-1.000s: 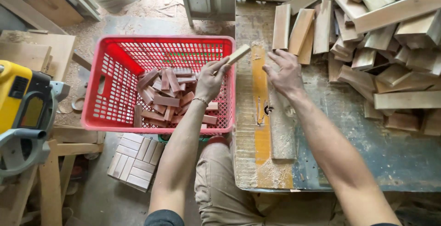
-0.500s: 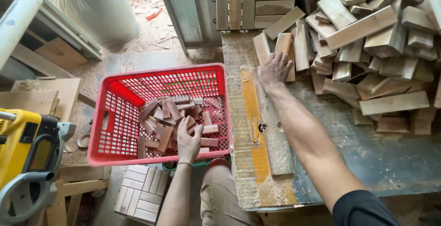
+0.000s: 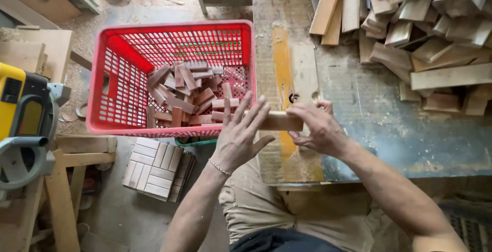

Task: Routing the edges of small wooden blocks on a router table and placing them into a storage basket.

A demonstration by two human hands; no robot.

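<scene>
We see a short wood block [image 3: 279, 121] held level over the bench [image 3: 369, 113] edge, just right of the red crate [image 3: 169, 31]. Our right hand [image 3: 320, 129] pinches its right end, fingers curled around it. Our left hand [image 3: 241, 134] is spread flat, fingers splayed, palm against the block's left part; it grips nothing.

Handling, as we judge it: the block is light, stiff, dry sawn timber, not slippery and not fragile; edges may be rough. We'd take it by the long faces near either end, one-handed pinch is enough.

The crate holds a loose heap of small reddish offcuts [image 3: 187, 95]. A pile of pale planks and blocks [image 3: 425, 31] sits on the bench's far right, well apart from the hands. A yellow strip [image 3: 283, 77] runs down the bench.

Packages and labels: none legible. A yellow-and-grey saw [image 3: 23, 118] sits at far left; any marking on it is too small to tell. A slatted wooden tile [image 3: 154, 167] lies on the floor below the crate.
</scene>
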